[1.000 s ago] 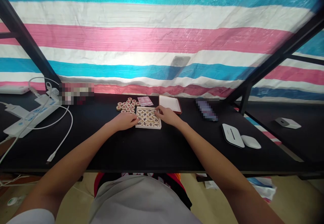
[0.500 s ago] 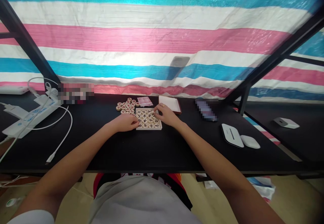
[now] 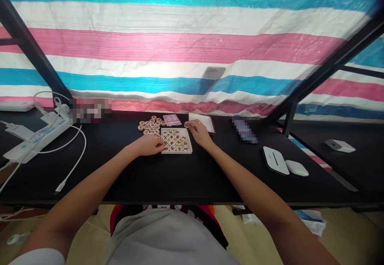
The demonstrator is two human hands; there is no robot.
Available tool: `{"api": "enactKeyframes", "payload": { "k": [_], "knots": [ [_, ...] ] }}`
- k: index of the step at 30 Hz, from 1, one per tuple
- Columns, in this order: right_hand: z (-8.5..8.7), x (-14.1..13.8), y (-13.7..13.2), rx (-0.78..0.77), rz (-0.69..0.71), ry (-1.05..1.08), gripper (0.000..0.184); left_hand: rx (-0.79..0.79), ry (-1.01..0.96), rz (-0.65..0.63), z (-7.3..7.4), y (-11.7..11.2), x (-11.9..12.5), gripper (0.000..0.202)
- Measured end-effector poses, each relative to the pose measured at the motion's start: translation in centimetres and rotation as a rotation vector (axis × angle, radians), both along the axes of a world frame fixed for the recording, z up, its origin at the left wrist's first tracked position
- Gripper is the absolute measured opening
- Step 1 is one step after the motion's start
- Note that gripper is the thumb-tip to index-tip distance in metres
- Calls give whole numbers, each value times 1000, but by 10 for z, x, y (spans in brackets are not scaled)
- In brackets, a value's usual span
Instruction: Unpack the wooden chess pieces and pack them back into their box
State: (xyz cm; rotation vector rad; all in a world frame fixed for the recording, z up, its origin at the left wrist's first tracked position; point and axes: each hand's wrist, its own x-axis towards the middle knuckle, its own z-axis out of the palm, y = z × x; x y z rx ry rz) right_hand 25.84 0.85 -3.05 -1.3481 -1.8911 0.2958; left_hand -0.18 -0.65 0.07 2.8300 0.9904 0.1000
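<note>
A white box [image 3: 177,152] lies on the black desk, filled with rows of round Chinese chess pieces [image 3: 178,142] bearing black characters. Its upper right corner shows a gap. My left hand [image 3: 147,145] is closed at the box's left wall, fingertips gripping that edge. Just beyond the upper right corner, my right hand [image 3: 199,132] pinches a single chess piece [image 3: 186,124] between thumb and fingers. Behind my left hand, several pieces with red characters [image 3: 151,125] sit in a loose cluster, partly hidden by that hand.
A folded pink-and-white sheet [image 3: 172,120] lies behind the box, beside an upturned lid [image 3: 207,123]. To the right are a blurred phone-like object [image 3: 244,130], a white flat device [image 3: 275,160] and a white mouse-shaped object [image 3: 296,168]. A power strip [image 3: 36,137] with cables occupies the left.
My right hand has lifted a piece from the box's upper right corner and moved slightly away from me, past the rim. My left hand stays put.
</note>
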Motion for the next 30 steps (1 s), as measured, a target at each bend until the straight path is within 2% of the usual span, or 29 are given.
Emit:
{"api": "enactKeyframes", "payload": {
  "k": [5,11,20,30],
  "knots": [
    [-6,4,5,-51,-73,-62,35,-5,-10,-10,1,0,0,39],
    [-10,6,3,-65,-123,-296,44,-12,-23,-6,1,0,0,39],
    [-4,2,-3,-76,-11,-508,45,-7,-11,-4,1,0,0,39],
    [-5,2,-4,-73,-63,-591,44,-13,-23,-8,4,-3,0,40]
  ]
}}
